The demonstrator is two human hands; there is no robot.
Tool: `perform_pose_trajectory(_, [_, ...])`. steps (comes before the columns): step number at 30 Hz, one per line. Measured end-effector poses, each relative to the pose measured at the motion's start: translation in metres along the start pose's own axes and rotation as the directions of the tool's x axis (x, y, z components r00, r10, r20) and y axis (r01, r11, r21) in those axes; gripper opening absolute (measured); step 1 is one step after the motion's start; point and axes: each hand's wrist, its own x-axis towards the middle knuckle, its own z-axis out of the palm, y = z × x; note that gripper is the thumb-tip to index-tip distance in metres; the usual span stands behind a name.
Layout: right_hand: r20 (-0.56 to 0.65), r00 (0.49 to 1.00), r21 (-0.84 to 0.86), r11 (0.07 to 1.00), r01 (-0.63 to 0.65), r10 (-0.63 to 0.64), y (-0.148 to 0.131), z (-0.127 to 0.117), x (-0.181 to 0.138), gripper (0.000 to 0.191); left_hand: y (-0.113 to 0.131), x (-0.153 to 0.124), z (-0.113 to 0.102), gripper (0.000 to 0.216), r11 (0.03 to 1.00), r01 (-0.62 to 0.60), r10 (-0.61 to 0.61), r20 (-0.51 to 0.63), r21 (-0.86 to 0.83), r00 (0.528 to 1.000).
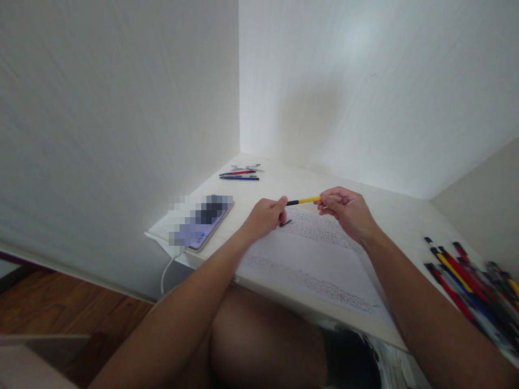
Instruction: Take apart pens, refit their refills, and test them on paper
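Observation:
A yellow pen (308, 200) with a black end is stretched level between my two hands, above the written sheet. My left hand (265, 215) is closed around its black end. At the other end, the fingers of my right hand (344, 208) pinch the yellow barrel. A small thin black piece (286, 223), perhaps a pen cap, shows just below my left fingers; whether they hold it or it lies on the paper I cannot tell. Beneath both hands lies a sheet of paper (295, 251) covered in several blocks of handwriting.
Several pens (241, 177) lie at the back left of the white desk (279, 173). A phone (206, 221) with a white cable (165, 273) rests near the left edge. A pile of pens (472, 283) spreads along the right side. White walls (308, 81) enclose the desk.

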Motion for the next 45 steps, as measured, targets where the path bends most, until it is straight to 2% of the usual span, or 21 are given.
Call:
perform_pose_trajectory(3, [0.050,0.985,-0.025,0.986,-0.166,0.167,0.000,-0.001,-0.001,0.038,-0.004,0.000,0.004,0.040,0.947,-0.206,0.235,-0.093,0.248,0.967])
perform_pose_trajectory(6, [0.134,0.918,-0.034,0.927,-0.372,0.373,0.000,-0.005,-0.002,0.047,-0.007,-0.002,0.007,0.023,0.858,-0.377,0.432,-0.093,0.349,0.897])
perform_pose_trajectory(8, [0.176,0.877,0.021,0.889,-0.458,0.447,0.000,-0.008,-0.002,0.046,-0.009,-0.002,0.007,0.022,0.821,-0.445,0.509,-0.104,0.358,0.854])
perform_pose_trajectory(11, [0.146,0.872,0.109,0.868,-0.484,0.468,0.000,-0.011,-0.001,0.036,-0.013,0.000,0.007,0.018,0.794,-0.484,0.564,-0.145,0.368,0.813])
perform_pose_trajectory(14, [0.090,0.878,0.119,0.871,-0.478,0.469,0.000,-0.009,0.001,0.028,-0.017,0.003,0.007,0.014,0.793,-0.467,0.565,-0.183,0.392,0.805])
perform_pose_trajectory(19, [0.050,0.899,0.072,0.896,-0.438,0.436,0.002,-0.003,0.002,0.025,-0.016,0.005,0.009,0.012,0.824,-0.404,0.509,-0.205,0.398,0.836])
perform_pose_trajectory(22, [0.028,0.938,0.048,0.937,-0.346,0.345,0.004,0.000,0.002,0.028,-0.013,0.005,0.008,0.015,0.854,-0.360,0.457,-0.211,0.375,0.864])
perform_pose_trajectory(27, [-0.002,0.993,-0.056,0.991,-0.121,0.121,0.010,-0.002,0.002,0.028,-0.012,0.006,0.007,0.034,0.936,-0.224,0.287,-0.224,0.271,0.931])
perform_pose_trajectory(33, [0.003,0.997,-0.095,0.993,0.076,-0.076,0.011,-0.001,0.003,0.021,-0.016,0.012,0.010,0.052,0.971,-0.086,0.136,-0.220,0.223,0.966])
perform_pose_trajectory(35, [-0.023,0.993,-0.090,0.989,0.115,-0.117,0.008,0.003,0.002,0.023,-0.016,0.012,0.011,0.053,0.978,-0.083,0.127,-0.230,0.192,0.965])
perform_pose_trajectory(38, [-0.060,0.998,-0.043,0.999,0.033,-0.036,0.002,0.008,0.002,0.033,-0.013,0.008,0.012,0.038,0.976,-0.159,0.194,-0.259,0.151,0.946])
perform_pose_trajectory(42, [0.054,0.972,-0.045,0.973,-0.225,0.227,0.004,0.006,0.002,0.048,-0.011,0.005,0.012,0.011,0.962,-0.236,0.268,-0.292,0.140,0.918])
perform_pose_trajectory(45, [0.072,0.966,-0.072,0.967,-0.244,0.249,0.010,0.003,0.002,0.042,-0.013,0.007,0.012,0.010,0.956,-0.236,0.278,-0.281,0.175,0.919])
